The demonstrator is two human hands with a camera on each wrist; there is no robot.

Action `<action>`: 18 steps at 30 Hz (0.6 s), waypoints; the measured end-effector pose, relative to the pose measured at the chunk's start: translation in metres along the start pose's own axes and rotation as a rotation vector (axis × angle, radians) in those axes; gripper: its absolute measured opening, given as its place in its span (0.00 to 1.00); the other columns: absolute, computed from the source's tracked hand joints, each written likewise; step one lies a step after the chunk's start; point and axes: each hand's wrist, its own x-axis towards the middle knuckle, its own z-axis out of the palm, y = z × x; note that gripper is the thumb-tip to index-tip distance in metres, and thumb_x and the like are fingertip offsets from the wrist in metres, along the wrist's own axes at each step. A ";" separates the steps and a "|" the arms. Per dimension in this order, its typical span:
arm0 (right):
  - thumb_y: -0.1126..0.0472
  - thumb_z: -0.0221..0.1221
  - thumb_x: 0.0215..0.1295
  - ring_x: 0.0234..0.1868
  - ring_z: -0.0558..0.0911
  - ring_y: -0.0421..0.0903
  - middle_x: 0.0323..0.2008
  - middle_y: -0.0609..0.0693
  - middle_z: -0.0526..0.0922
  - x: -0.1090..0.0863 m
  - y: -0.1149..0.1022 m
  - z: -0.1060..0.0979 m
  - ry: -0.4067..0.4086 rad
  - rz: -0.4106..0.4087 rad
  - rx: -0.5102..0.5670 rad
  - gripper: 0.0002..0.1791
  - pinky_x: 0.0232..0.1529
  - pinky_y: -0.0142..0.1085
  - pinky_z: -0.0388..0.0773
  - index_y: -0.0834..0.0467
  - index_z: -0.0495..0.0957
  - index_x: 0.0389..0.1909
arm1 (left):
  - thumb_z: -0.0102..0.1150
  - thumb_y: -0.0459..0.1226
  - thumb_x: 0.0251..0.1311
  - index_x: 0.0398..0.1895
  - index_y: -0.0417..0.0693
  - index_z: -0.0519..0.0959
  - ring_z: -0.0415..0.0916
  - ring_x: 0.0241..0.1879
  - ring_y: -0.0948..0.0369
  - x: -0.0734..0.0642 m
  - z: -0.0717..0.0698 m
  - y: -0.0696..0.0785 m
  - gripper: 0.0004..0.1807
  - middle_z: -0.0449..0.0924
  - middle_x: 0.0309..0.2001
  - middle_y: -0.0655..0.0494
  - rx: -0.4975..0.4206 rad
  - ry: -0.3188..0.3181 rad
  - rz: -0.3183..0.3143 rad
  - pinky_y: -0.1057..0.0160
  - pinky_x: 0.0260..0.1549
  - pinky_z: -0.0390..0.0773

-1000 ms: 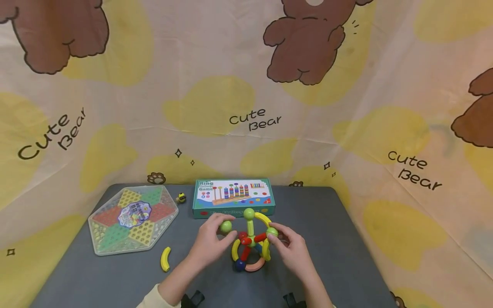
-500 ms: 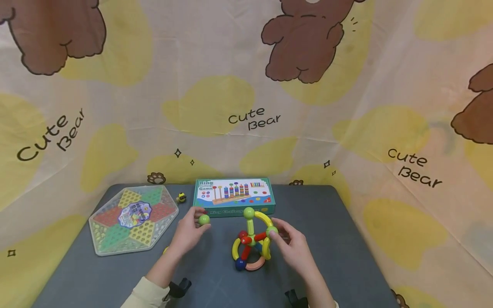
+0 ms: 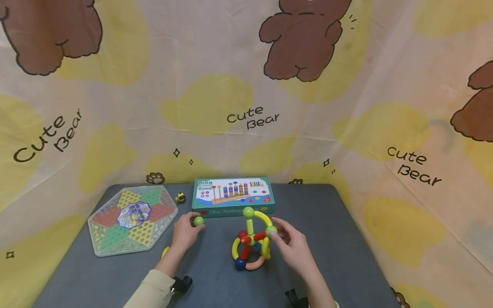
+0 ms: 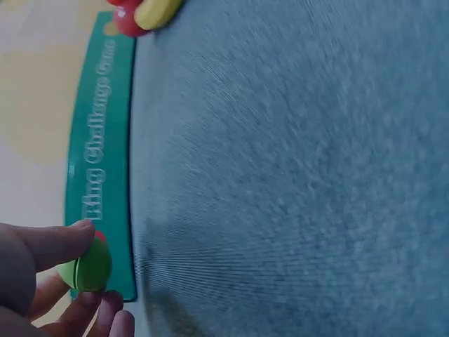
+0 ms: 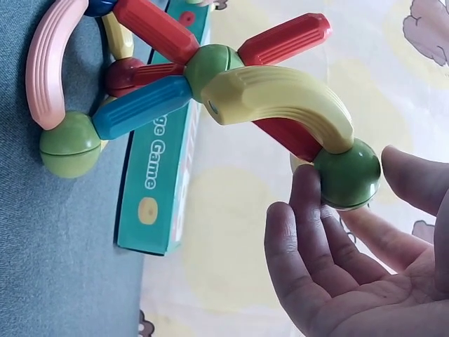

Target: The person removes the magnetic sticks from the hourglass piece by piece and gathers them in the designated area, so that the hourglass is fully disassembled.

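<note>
My left hand [image 3: 185, 233] pinches a loose green ball [image 3: 198, 221] between thumb and fingers, in front of the game box; the left wrist view shows the ball [image 4: 92, 265] too. On the table at centre stands a construction toy of balls and rods [image 3: 245, 253], with red, blue, yellow and pink pieces and a green ball [image 3: 248, 212] on top. My right hand [image 3: 295, 246] holds the green ball at its right side. In the right wrist view, fingertips and thumb lie on either side of that ball [image 5: 347, 175], where a yellow curved rod [image 5: 280, 95] joins it.
A green "Ring Challenge Game" box [image 3: 233, 196] lies at the back. To the left is a clear hexagonal game board [image 3: 94, 226], with a small bee figure [image 3: 180, 197] beside it. A yellow curved rod [image 3: 164, 252] is partly hidden behind my left forearm.
My left hand has moved left, away from the construction, carrying the loose green ball, and ends slightly lower. The right hand stays at the construction's right green ball.
</note>
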 end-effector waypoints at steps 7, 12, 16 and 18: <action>0.49 0.64 0.68 0.36 0.81 0.41 0.40 0.48 0.84 -0.001 -0.001 -0.001 -0.013 -0.009 -0.004 0.23 0.39 0.28 0.81 0.50 0.78 0.62 | 0.70 0.32 0.57 0.56 0.35 0.78 0.77 0.51 0.44 0.007 0.005 -0.011 0.23 0.81 0.52 0.35 0.048 0.004 -0.004 0.44 0.51 0.76; 0.51 0.65 0.67 0.37 0.81 0.41 0.40 0.47 0.85 -0.001 0.001 -0.001 -0.011 -0.001 -0.002 0.23 0.40 0.27 0.80 0.49 0.79 0.62 | 0.70 0.32 0.57 0.58 0.34 0.77 0.76 0.52 0.43 0.007 0.006 -0.015 0.25 0.79 0.53 0.35 0.056 0.002 -0.002 0.43 0.52 0.75; 0.49 0.65 0.68 0.38 0.82 0.41 0.42 0.47 0.85 -0.001 0.001 0.000 -0.012 -0.004 0.001 0.23 0.41 0.28 0.81 0.49 0.78 0.62 | 0.72 0.33 0.54 0.58 0.36 0.77 0.70 0.53 0.42 0.002 0.004 -0.010 0.27 0.77 0.54 0.34 0.087 0.033 0.016 0.43 0.53 0.70; 0.49 0.64 0.68 0.39 0.82 0.41 0.42 0.47 0.85 0.000 0.001 0.000 -0.011 -0.004 0.000 0.23 0.41 0.28 0.81 0.49 0.78 0.62 | 0.72 0.33 0.53 0.59 0.37 0.77 0.69 0.54 0.42 -0.004 0.002 -0.004 0.28 0.77 0.55 0.35 0.099 0.054 0.028 0.42 0.52 0.69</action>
